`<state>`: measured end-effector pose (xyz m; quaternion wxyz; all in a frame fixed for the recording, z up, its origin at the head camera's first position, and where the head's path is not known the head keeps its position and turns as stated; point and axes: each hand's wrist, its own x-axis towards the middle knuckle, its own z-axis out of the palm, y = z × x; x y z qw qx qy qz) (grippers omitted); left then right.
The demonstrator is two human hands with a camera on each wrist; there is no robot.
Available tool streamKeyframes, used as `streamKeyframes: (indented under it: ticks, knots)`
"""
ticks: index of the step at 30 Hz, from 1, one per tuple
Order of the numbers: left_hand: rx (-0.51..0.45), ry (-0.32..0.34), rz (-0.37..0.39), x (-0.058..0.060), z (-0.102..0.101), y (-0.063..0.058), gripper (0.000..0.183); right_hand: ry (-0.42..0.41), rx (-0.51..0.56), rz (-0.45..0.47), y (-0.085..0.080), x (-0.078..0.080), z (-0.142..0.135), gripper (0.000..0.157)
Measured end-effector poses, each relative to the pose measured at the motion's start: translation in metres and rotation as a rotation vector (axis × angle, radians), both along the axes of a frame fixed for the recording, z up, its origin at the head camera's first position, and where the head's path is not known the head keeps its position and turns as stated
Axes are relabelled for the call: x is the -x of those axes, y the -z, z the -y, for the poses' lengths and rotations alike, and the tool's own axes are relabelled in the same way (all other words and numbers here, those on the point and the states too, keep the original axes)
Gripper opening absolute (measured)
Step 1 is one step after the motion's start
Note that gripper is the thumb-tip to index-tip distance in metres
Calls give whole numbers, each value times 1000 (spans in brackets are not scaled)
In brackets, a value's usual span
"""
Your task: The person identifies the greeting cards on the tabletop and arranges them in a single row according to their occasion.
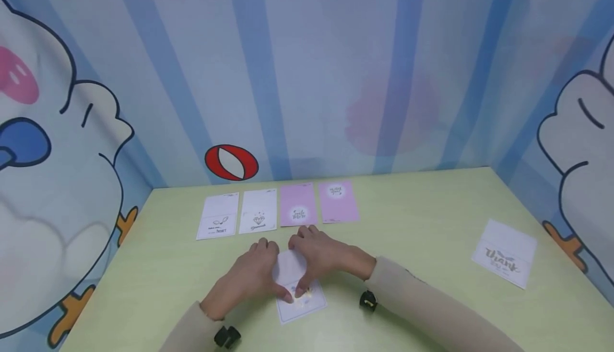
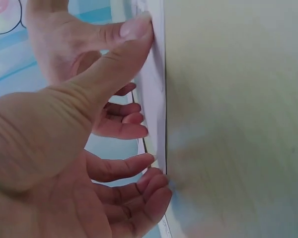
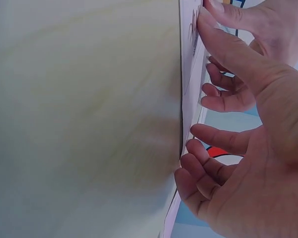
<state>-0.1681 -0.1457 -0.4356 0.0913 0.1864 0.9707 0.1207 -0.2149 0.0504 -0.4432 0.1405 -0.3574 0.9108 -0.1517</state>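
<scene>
Between both hands a white folded-style card (image 1: pixel 290 266) lies on the table, with gold and grey print on its lower half. My left hand (image 1: pixel 251 274) is at its left side, thumb pressing on the card's middle, other fingers loosely bent at the upper left edge. At the opposite side my right hand (image 1: pixel 326 256) mirrors it, its thumb (image 3: pixel 228 47) laid on the card. Both thumbs nearly meet over the print. In the left wrist view the left fingertips (image 2: pixel 156 198) touch the card's edge area. Neither hand lifts the card visibly.
Behind the hands stand in a row two white cards (image 1: pixel 218 216) with black print and two pink cards (image 1: pixel 298 205), lying flat. At far right lies a white "thank" card (image 1: pixel 506 253). The pale yellow table (image 1: pixel 408 213) meets a blue striped cartoon backdrop (image 1: pixel 326 74).
</scene>
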Motion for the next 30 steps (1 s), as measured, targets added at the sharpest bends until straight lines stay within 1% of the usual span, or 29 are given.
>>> streamKeyframes:
  ticks: [3,7,10,15,19,22,26,28,30]
  knots:
    - [-15,-24,47,2,0,0,89,1,8,13,1,-1,0,89]
    - [-35,-65,113,5,1,2,90,4,10,40,1,-1,-1,90]
    - [-60,-85,144,6,2,4,90,10,8,59,2,-1,-1,90]
    - [-113,-81,150,6,4,6,80,18,19,76,2,-2,-2,85]
    - [-147,-69,152,5,7,9,70,39,40,84,2,-5,-3,75]
    - [-163,-60,155,6,8,10,67,55,69,101,2,-6,-4,68]
    - [-223,-42,165,8,11,12,67,70,116,139,2,-7,-8,69]
    - [-262,-41,179,8,12,12,66,76,136,152,2,-6,-9,70]
    - [-300,-51,203,8,13,12,63,83,153,167,2,-5,-11,67]
